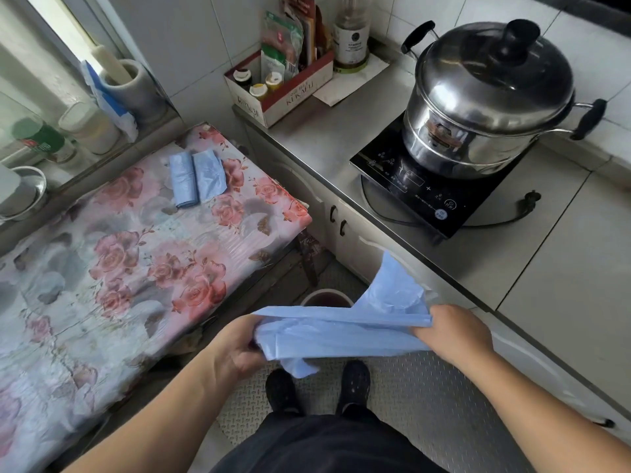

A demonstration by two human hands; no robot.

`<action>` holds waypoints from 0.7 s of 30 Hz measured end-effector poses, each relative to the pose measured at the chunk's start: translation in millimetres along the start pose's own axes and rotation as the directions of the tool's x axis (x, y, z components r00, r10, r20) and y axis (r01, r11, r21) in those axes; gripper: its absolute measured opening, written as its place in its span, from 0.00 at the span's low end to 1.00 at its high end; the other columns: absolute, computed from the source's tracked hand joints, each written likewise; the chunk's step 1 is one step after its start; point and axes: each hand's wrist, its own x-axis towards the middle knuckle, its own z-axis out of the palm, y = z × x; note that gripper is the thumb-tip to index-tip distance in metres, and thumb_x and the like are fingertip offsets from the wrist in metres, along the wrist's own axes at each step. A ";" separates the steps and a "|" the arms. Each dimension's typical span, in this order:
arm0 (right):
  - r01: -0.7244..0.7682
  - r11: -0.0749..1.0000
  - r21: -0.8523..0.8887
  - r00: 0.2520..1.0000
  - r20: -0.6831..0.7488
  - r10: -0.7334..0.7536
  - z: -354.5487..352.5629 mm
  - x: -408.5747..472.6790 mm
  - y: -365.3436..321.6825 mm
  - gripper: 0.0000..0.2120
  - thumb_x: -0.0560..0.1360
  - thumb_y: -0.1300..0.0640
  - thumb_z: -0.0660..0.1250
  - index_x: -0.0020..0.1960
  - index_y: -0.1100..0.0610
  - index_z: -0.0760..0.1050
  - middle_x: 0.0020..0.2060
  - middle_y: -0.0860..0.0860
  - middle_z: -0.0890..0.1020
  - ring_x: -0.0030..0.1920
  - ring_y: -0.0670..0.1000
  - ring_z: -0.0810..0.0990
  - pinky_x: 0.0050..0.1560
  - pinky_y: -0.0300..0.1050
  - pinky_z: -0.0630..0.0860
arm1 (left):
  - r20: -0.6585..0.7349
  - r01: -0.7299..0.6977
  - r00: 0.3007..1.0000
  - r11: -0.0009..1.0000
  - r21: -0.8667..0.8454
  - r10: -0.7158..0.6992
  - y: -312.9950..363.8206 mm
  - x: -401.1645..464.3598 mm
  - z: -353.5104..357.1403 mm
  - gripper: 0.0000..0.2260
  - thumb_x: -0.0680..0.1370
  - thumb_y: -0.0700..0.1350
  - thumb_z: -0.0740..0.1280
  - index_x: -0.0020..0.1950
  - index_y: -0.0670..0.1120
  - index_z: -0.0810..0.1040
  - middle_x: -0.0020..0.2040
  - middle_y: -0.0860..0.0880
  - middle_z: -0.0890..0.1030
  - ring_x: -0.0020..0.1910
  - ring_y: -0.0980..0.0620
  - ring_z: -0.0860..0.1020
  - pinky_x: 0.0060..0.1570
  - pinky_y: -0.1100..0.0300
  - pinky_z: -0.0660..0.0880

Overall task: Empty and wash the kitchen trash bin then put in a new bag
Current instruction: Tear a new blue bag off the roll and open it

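Note:
A light blue trash bag [345, 332] is stretched between both hands at waist height. My left hand [235, 349] grips its left end and my right hand [454, 332] grips its right end, where a corner of the bag sticks up. Just beyond the bag, on the floor, the round rim of the trash bin [326, 297] shows; most of it is hidden behind the bag. A roll of spare blue bags [198, 177] lies on the floral table.
The table with a floral cloth [112, 268] fills the left. On the right runs a steel counter [444, 268] with an induction cooker [430, 189] and a lidded steel pot [491, 97]. A box of condiments [283, 90] stands at the back. My dark shoes [317, 387] stand on a patterned floor mat.

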 end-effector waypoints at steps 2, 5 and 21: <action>-0.081 0.996 0.036 0.997 0.014 0.081 4.1 3.0 9.8 0.09 0.71 0.51 0.63 0.35 0.54 0.71 0.32 0.48 0.77 0.33 0.52 0.76 0.28 0.41 0.64 | -0.032 -0.080 0.995 0.947 0.312 0.095 0.7 -3.7 -6.4 0.05 0.72 0.36 0.70 0.44 0.37 0.85 0.45 0.36 0.85 0.37 0.41 0.85 0.36 0.47 0.83; -0.222 0.938 0.267 0.972 -0.017 0.235 12.0 9.2 23.5 0.06 0.69 0.61 0.63 0.34 0.57 0.68 0.32 0.53 0.76 0.32 0.55 0.73 0.29 0.42 0.63 | 0.080 -0.235 0.928 0.405 0.883 0.363 2.5 -0.5 -19.6 0.09 0.67 0.46 0.77 0.44 0.45 0.83 0.40 0.46 0.84 0.33 0.53 0.81 0.33 0.62 0.76; -0.476 0.390 0.789 0.814 0.563 -0.145 11.4 -5.6 -70.6 0.14 0.71 0.69 0.70 0.55 0.61 0.81 0.48 0.61 0.86 0.51 0.62 0.85 0.59 0.63 0.79 | 0.388 -0.230 0.853 -0.416 0.880 0.348 -57.3 21.6 31.9 0.50 0.65 0.72 0.72 0.81 0.53 0.59 0.79 0.50 0.62 0.79 0.46 0.60 0.76 0.46 0.62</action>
